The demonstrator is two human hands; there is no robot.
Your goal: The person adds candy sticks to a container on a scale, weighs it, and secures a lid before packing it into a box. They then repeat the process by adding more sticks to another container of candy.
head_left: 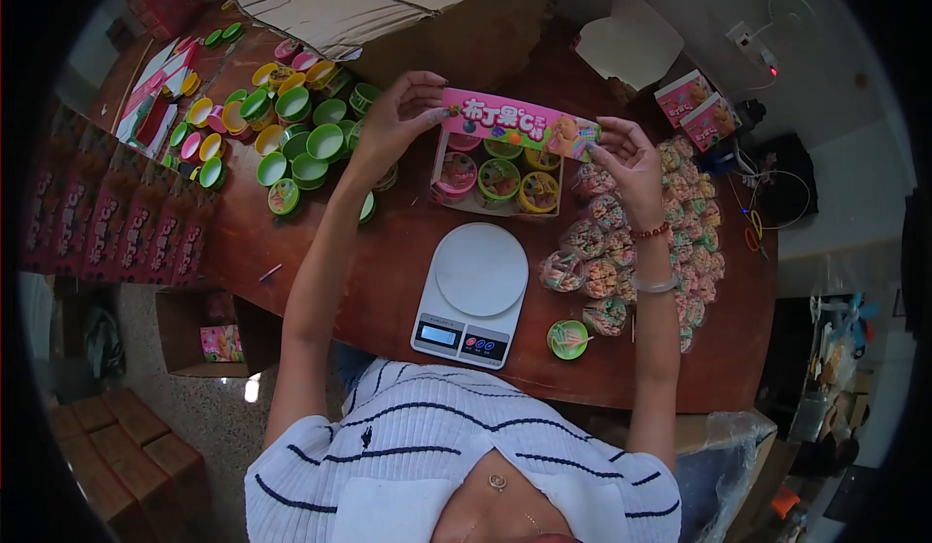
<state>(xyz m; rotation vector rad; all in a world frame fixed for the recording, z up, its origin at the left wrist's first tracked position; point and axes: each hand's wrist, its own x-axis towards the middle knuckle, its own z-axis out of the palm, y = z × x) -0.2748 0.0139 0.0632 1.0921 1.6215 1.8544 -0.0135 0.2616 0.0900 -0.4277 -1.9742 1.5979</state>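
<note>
Both ends of a pink printed box flap (519,124) are pinched, the left end by my left hand (410,111) and the right end by my right hand (629,155). Directly below the flap sits the open cardboard box (493,205), with several round tubs in pink, green and yellow inside. One of them, a yellow tub (539,192), stands at the box's right front. The upper part of the box is hidden behind the flap. Just in front of the box rests a white kitchen scale (476,291) with a bare round platform.
Green, yellow and pink cups (309,150) crowd the left of the table. Bagged candies (621,242) spread on the right, near a green cup of candy sticks (568,339). A large cardboard carton (466,29) stands behind; stacked pink boxes (116,213) are at far left.
</note>
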